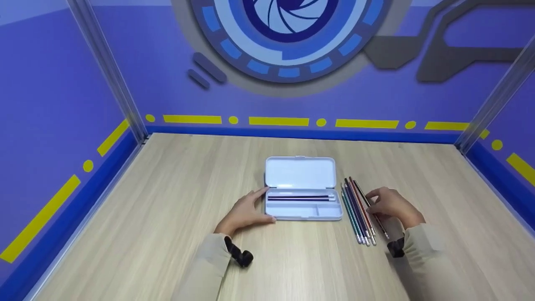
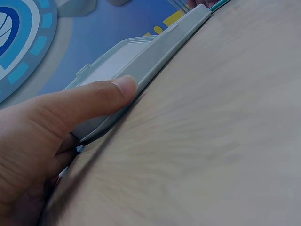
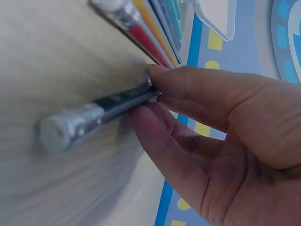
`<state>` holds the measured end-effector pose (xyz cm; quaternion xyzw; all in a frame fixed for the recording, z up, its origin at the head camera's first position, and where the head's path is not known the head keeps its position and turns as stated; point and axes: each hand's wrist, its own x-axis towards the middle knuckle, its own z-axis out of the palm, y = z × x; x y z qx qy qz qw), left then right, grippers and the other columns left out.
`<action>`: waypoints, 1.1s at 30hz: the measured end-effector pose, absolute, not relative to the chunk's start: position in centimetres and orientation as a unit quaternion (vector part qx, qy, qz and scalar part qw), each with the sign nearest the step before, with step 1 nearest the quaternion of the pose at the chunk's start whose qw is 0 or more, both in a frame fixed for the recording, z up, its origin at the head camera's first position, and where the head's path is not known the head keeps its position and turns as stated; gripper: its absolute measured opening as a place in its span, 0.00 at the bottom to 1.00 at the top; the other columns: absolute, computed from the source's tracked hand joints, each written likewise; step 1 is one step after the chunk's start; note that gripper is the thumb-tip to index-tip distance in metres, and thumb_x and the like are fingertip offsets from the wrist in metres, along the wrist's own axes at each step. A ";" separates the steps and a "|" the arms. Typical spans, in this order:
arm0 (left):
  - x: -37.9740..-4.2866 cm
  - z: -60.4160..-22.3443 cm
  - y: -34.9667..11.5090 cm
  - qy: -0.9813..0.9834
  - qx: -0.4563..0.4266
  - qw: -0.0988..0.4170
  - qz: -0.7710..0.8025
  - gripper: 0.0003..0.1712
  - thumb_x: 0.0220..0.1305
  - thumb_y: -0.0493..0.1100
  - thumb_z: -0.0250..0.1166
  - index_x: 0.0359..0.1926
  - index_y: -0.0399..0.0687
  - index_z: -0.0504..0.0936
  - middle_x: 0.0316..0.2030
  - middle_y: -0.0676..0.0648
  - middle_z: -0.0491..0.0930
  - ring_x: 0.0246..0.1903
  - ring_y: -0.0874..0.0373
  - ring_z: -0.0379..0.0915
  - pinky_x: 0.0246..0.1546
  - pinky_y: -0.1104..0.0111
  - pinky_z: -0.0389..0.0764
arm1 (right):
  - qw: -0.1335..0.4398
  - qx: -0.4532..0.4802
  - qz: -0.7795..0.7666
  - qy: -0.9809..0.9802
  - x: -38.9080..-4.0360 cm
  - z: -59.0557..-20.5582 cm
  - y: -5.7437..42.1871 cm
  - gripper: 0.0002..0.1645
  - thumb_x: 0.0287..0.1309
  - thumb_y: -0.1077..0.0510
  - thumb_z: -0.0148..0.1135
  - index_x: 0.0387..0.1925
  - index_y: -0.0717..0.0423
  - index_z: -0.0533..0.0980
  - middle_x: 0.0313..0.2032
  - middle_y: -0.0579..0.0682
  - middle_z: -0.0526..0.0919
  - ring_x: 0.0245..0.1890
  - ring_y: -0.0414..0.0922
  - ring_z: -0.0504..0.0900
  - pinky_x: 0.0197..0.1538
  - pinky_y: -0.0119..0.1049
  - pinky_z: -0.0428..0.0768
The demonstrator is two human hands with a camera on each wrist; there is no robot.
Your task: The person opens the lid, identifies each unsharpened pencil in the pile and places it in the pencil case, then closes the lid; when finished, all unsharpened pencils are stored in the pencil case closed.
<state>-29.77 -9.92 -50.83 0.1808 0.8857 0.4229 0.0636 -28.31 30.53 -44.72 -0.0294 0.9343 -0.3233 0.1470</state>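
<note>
From the head view, we are seeing two pencils [image 1: 299, 198] inside the case [image 1: 300, 172] on the counter [image 1: 138, 234]. The left wrist view is hiding them; our left grip [image 2: 61, 122] is holding the case. From the right wrist, our right grip [image 3: 235, 160] is pinching a dark pencil [image 3: 120, 106].

A walled-in, decorated work booth

A table topped in pale wood-grain [image 1: 125, 251] is enclosed by a smooth purple-blue back panel [image 1: 150, 75], left panel [image 1: 42, 104] and right panel [image 1: 518, 121]. The back corners are marked by a silver metal left post [image 1: 115, 79] and right post [image 1: 508, 94]. The walls are edged below by a dark-blue band [image 1: 292, 133] and bright-yellow dashes and dots [image 1: 278, 121]. A large round blue-and-white emblem with shutter-like blades [image 1: 290, 42] is displayed on the back, flanked by angular grey shapes [image 1: 393, 54]. Whether the booth is housed in a lab, workshop or showroom cannot be told.
</note>
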 end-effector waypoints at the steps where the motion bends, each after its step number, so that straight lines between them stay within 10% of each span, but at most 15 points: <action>1: -29.8 -50.8 -9.9 0.887 0.180 0.065 0.421 0.59 0.38 0.59 0.79 0.72 0.56 0.61 0.68 0.31 0.60 0.68 0.35 0.56 0.68 0.44 0.59 | 0.146 -0.032 -0.321 0.935 -28.3 -44.7 30.6 0.31 0.51 0.66 0.65 0.56 0.77 0.69 0.31 0.61 0.84 0.24 0.43 0.82 0.29 0.39 0.84; 33: -29.9 -50.8 -9.9 0.884 0.184 0.062 0.425 0.58 0.38 0.59 0.79 0.71 0.57 0.62 0.69 0.32 0.60 0.69 0.34 0.53 0.68 0.44 0.58 | 0.171 -0.041 -0.348 0.921 -28.6 -44.1 31.1 0.32 0.52 0.67 0.63 0.59 0.76 0.67 0.34 0.61 0.84 0.28 0.45 0.83 0.32 0.42 0.85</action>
